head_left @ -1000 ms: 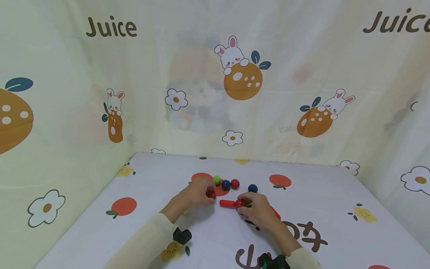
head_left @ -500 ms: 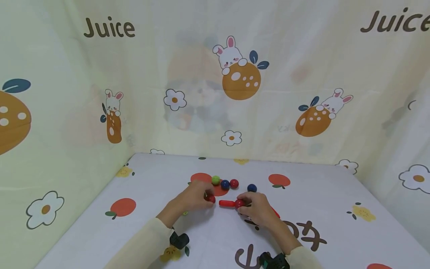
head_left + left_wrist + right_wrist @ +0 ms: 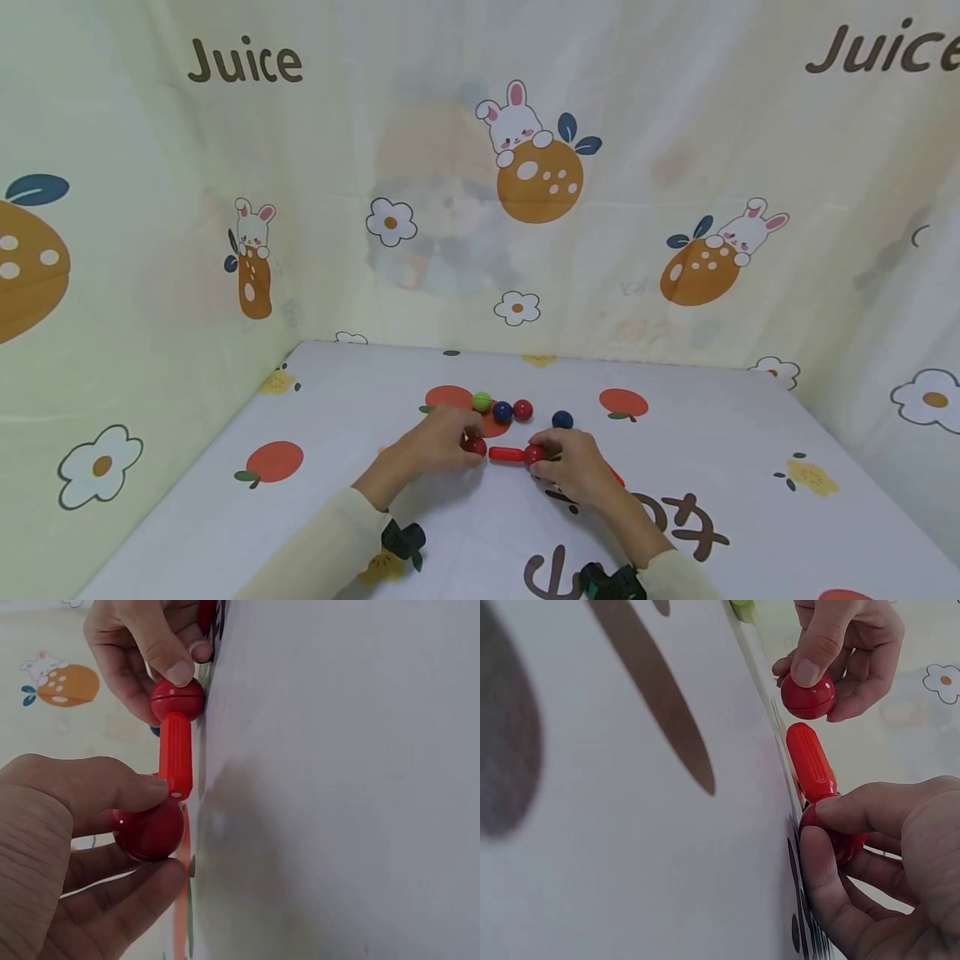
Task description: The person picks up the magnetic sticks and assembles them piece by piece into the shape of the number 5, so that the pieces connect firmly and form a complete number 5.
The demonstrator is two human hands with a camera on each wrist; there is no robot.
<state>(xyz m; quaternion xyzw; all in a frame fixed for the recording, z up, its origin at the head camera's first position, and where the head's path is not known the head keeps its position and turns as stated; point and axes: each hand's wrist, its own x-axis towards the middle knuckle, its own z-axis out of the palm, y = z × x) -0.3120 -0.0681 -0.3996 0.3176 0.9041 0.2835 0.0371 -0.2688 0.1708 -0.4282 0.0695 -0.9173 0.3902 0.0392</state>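
In the head view my left hand pinches a red ball between thumb and fingers. My right hand grips a second red ball, from which a ridged red rod points left. The right wrist view shows a narrow gap between the rod's free end and the left hand's ball. Both balls are close to the tabletop. Part of another red rod shows beyond my right hand; whether it joins the held ball is hidden by the fingers.
Behind the hands lie a green ball, a blue ball and a red ball in a row. Another blue ball lies just beyond my right hand. A green piece shows at the top of the right wrist view.
My left hand has moved slightly right with its red ball, narrowing the gap to the rod. The right hand has stayed in place.
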